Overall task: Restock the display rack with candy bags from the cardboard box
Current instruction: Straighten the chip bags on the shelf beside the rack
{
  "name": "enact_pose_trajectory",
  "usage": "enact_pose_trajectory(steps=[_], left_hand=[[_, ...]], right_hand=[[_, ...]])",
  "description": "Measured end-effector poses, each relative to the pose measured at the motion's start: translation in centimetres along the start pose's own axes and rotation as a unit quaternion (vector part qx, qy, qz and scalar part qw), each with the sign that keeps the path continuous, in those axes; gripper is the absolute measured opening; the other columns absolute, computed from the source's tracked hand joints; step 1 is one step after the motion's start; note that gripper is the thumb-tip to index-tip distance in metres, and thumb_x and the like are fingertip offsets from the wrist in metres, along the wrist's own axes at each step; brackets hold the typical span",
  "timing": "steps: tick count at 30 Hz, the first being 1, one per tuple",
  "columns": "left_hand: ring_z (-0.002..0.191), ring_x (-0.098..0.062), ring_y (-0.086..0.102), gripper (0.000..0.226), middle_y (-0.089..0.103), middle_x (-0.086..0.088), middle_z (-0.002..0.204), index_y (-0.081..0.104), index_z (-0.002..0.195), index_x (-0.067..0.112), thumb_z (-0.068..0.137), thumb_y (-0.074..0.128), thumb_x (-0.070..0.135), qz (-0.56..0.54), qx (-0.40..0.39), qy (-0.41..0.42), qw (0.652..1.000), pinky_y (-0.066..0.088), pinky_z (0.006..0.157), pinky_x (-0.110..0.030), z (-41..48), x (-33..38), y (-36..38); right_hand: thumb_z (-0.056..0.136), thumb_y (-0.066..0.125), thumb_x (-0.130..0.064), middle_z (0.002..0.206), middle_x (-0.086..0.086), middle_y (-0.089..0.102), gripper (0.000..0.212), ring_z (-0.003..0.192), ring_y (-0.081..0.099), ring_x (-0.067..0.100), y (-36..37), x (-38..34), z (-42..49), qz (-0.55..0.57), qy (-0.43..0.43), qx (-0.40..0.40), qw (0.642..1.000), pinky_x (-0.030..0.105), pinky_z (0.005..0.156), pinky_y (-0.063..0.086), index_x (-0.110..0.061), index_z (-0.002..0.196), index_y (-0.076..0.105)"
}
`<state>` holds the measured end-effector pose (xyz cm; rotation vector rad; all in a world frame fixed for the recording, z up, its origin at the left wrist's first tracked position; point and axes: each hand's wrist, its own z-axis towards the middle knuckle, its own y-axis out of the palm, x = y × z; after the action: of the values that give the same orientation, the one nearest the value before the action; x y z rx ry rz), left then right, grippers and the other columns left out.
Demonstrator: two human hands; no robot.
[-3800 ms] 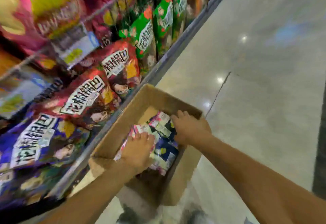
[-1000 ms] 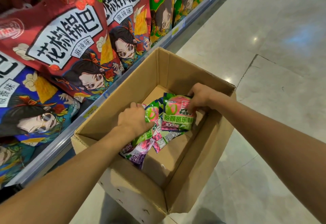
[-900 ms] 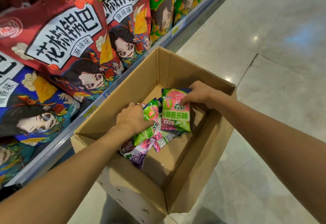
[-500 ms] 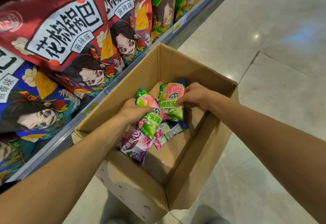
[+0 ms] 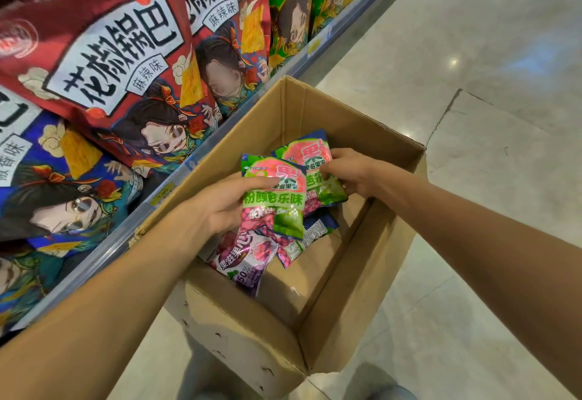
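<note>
The floor is pale polished tile with a dark joint line and spots of reflected light. Along the left side runs the display rack, its grey front rail slanting from lower left to upper right. The rack is filled with large snack bags standing upright: red bags in the middle, blue bags below and to the left, green bags further along. The cardboard box stands open on the floor, its left wall just beside the rack's rail and its flaps folded outward. Both bare forearms reach into the box from the lower edge of the view. The left hand grasps a green and pink candy bag by its left edge, thumb laid across the front and fingers curled behind. The right hand grasps a second green and pink candy bag by its right edge, fingers curled round it. Both bags are held upright within the box opening, the left-hand bag overlapping the front of the right-hand one. Beneath them a purple candy bag lies on the box bottom, partly covered by the left-hand bag, with another bag beside it showing its printed back. A small yellow price label is fixed to the rail near the left wrist.
</note>
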<state>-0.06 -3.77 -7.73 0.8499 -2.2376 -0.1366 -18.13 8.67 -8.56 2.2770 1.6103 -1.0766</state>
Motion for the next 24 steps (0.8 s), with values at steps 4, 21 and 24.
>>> enact_pose_trajectory(steps=[4, 21, 24], left_hand=[[0.091, -0.027, 0.074, 0.042, 0.075, -0.016, 0.104, 0.067, 0.116, 0.004, 0.075, 0.078, 0.001, 0.079, 0.087, 0.042, 0.992, 0.062, 0.073, -0.037, 0.1, -0.8, 0.4], [0.106, -0.029, 0.07, 0.06, 0.074, -0.01, 0.112, 0.067, 0.12, 0.01, 0.064, 0.086, 0.004, 0.042, 0.101, 0.08, 0.991, 0.056, 0.091, -0.044, -28.7, 8.8, 10.3], [0.099, -0.024, 0.072, 0.051, 0.076, -0.007, 0.107, 0.071, 0.112, 0.013, 0.065, 0.084, -0.002, 0.038, 0.119, 0.096, 0.988, 0.058, 0.087, -0.041, -36.8, 13.8, 13.3]], right_hand=[[0.09, 0.05, 0.003, 0.115, 0.014, 0.068, 0.025, 0.102, 0.067, 0.028, 0.0, -0.1, -0.1, 0.02, -0.024, 0.013, 0.999, 0.045, 0.095, 0.055, -0.013, 0.104, 0.061], [0.079, 0.076, -0.004, 0.104, 0.005, 0.077, 0.045, 0.092, 0.075, 0.023, -4.3, -10.1, -31.5, 0.254, -0.063, -0.007, 0.965, 0.033, 0.073, 0.061, -0.01, 0.121, 0.062], [0.076, 0.075, -0.005, 0.103, 0.003, 0.077, 0.045, 0.091, 0.075, 0.021, -5.8, -15.3, -40.0, 0.251, -0.088, -0.002, 0.964, 0.027, 0.068, 0.059, -0.011, 0.119, 0.063]])
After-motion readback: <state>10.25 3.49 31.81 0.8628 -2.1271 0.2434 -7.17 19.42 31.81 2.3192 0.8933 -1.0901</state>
